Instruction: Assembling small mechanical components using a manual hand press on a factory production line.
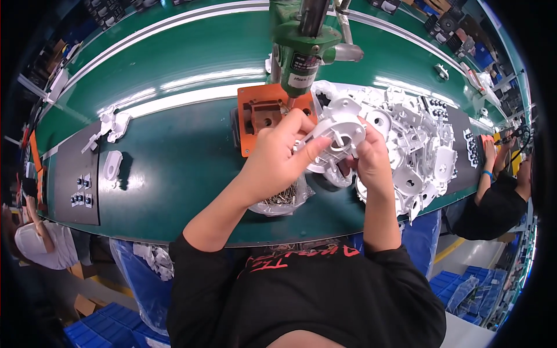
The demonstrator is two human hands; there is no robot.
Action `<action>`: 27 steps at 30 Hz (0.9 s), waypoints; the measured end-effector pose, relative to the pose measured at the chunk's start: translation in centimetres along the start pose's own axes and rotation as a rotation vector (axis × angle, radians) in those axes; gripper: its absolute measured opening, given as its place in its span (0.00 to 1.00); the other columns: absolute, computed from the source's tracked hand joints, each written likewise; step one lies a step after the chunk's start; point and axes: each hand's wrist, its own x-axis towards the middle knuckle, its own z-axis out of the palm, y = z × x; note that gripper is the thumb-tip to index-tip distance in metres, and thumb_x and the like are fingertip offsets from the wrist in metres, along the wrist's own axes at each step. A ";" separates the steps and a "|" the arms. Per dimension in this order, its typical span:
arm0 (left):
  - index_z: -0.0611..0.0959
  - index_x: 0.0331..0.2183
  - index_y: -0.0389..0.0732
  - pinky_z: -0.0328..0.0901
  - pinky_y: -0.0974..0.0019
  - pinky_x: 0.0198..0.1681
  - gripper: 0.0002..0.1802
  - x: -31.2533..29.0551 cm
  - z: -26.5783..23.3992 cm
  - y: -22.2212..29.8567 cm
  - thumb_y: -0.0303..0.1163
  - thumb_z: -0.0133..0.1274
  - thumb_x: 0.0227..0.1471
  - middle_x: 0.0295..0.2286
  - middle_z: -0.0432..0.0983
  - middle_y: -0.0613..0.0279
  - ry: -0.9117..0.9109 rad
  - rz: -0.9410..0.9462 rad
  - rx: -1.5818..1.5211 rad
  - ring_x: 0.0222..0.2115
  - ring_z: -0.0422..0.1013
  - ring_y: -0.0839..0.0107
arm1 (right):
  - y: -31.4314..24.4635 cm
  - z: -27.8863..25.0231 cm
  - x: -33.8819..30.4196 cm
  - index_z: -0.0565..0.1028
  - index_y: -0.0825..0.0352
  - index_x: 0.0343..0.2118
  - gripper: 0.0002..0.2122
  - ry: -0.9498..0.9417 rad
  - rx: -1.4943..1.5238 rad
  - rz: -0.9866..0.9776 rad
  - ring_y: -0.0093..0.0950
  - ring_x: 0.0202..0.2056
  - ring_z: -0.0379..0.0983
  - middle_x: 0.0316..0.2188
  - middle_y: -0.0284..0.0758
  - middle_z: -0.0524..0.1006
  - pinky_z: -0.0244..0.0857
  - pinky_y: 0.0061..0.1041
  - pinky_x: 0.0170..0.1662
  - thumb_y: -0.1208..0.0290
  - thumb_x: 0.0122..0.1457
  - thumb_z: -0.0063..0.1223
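Both my hands hold a white moulded plastic part (pixel 341 123) with a round ring and ribs, in front of the pile. My left hand (pixel 277 152) grips its left side, the thumb laid across it and the fingers partly hidden. My right hand (pixel 374 155) pinches its right edge, fingertips tucked below. Just behind my left hand sits an orange fixture (pixel 246 107) with a recessed brown nest. Over it hangs the green head of a machine (pixel 297 49), its tip pointing down. Beneath my hands lies a clear bag of small metal screws (pixel 284 203).
A heap of white plastic parts (pixel 409 130) covers the right of the green table (pixel 174 191). A few more white parts (pixel 113 165) lie at left. Dark boards (pixel 72 168) carry small black-and-white pieces. Co-workers (pixel 493 203) sit at both sides. Blue bins (pixel 104 327) stand below.
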 end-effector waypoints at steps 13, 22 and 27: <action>0.67 0.36 0.36 0.64 0.76 0.33 0.13 0.6 -0.1 -0.1 0.36 0.46 0.58 0.30 0.70 0.63 -0.119 -0.297 -0.654 0.32 0.68 0.83 | -1.6 0.3 -0.4 0.72 0.74 0.34 0.15 0.041 -0.163 0.108 0.15 0.13 0.65 0.20 0.31 0.72 0.60 0.14 0.15 0.62 0.61 0.45; 0.66 0.36 0.36 0.65 0.76 0.31 0.12 0.7 0.1 -0.8 0.35 0.45 0.58 0.29 0.70 0.63 -0.086 -0.329 -0.695 0.30 0.68 0.82 | -1.1 0.2 0.1 0.72 0.74 0.32 0.17 0.027 -0.085 0.230 0.16 0.09 0.62 0.15 0.30 0.70 0.56 0.15 0.11 0.60 0.61 0.44; 0.66 0.36 0.36 0.65 0.76 0.32 0.11 0.6 0.4 -1.4 0.33 0.46 0.58 0.29 0.70 0.63 -0.032 -0.450 -0.753 0.29 0.67 0.82 | -0.5 0.3 0.5 0.72 0.73 0.30 0.18 0.053 0.025 0.304 0.16 0.07 0.58 0.09 0.28 0.65 0.54 0.15 0.09 0.59 0.61 0.43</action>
